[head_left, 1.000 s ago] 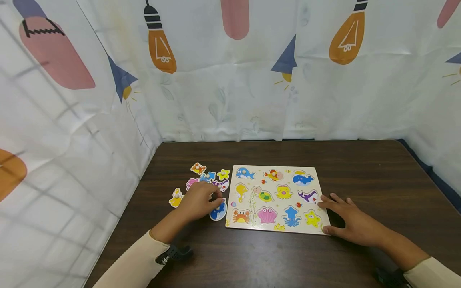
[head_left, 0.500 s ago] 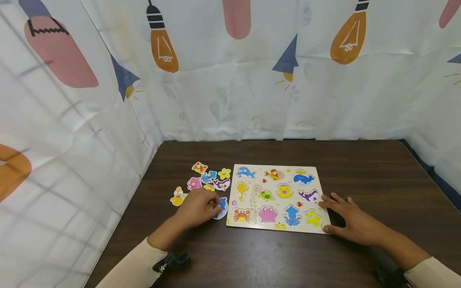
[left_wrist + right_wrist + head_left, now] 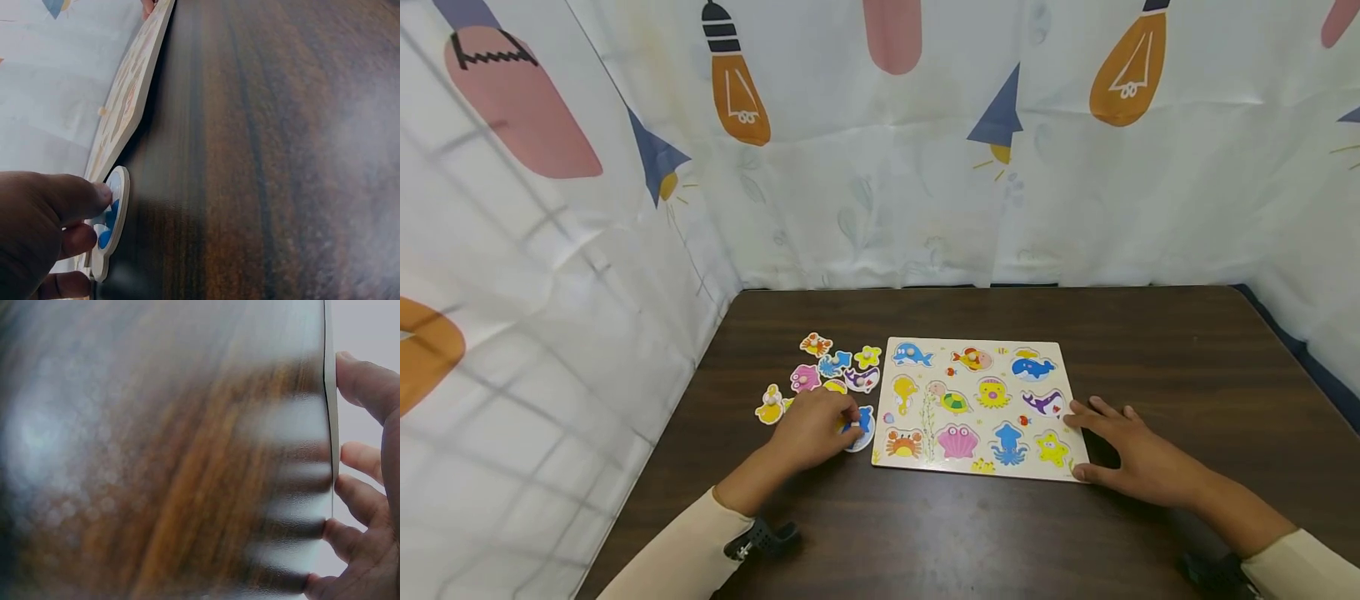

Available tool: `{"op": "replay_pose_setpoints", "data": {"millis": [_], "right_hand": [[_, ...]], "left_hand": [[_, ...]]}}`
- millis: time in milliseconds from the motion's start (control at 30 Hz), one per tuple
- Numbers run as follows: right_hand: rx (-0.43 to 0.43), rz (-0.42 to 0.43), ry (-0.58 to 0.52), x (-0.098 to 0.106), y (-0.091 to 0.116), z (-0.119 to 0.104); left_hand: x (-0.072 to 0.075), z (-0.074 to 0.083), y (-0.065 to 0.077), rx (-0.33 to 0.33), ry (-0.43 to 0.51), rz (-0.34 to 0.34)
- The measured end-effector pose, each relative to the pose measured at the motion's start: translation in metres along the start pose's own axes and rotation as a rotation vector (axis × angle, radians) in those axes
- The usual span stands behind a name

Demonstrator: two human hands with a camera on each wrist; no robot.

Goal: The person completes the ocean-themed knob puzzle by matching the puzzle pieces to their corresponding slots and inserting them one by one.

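Observation:
My left hand (image 3: 820, 427) pinches a blue whale puzzle piece (image 3: 867, 427) with a pale rim, lying on the table just left of the puzzle board (image 3: 936, 375). Thumb and curled fingers meet over the piece (image 3: 119, 215) in the left wrist view; its knob is hidden by them. Spread fingers of my right hand (image 3: 1131, 457) rest along the board's right edge, and the right wrist view has the fingertips (image 3: 350, 487) right at that edge. Sea animal pictures cover the board, among them a pink shell (image 3: 957, 442) and a yellow starfish (image 3: 1052, 448).
Several loose knobbed pieces lie left of the board: a crab (image 3: 816, 344), a blue squid (image 3: 835, 363), a starfish (image 3: 867, 357), a pink shell (image 3: 805, 377), a purple whale (image 3: 862, 380) and a yellow piece (image 3: 770, 406). A printed curtain (image 3: 887, 208) hangs behind the dark table (image 3: 970, 542).
My left hand has shifted slightly and its fingertips have come onto the blue whale piece, which sits a little nearer the board. The right hand stays at the board's edge.

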State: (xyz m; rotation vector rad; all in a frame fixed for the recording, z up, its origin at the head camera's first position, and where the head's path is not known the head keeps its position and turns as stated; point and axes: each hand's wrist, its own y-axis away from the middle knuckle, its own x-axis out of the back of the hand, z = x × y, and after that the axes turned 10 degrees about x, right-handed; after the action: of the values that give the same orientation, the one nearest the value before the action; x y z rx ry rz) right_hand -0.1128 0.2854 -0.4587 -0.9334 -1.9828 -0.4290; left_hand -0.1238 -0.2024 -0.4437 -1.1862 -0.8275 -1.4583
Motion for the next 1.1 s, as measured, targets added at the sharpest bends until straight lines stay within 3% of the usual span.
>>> {"op": "replay_pose_setpoints", "data": {"millis": [533, 1100], "right_hand": [[-0.013, -0.011, 0.006, 0.0011, -0.0004, -0.0021], [-0.014, -0.007, 0.003, 0.0023, -0.0005, -0.0031]], "left_hand": [[0.0008, -0.0082, 0.0021, -0.045, -0.029, 0.067], [0.0017, -0.0073, 0.0071, 0.027, -0.013, 0.076]]}}
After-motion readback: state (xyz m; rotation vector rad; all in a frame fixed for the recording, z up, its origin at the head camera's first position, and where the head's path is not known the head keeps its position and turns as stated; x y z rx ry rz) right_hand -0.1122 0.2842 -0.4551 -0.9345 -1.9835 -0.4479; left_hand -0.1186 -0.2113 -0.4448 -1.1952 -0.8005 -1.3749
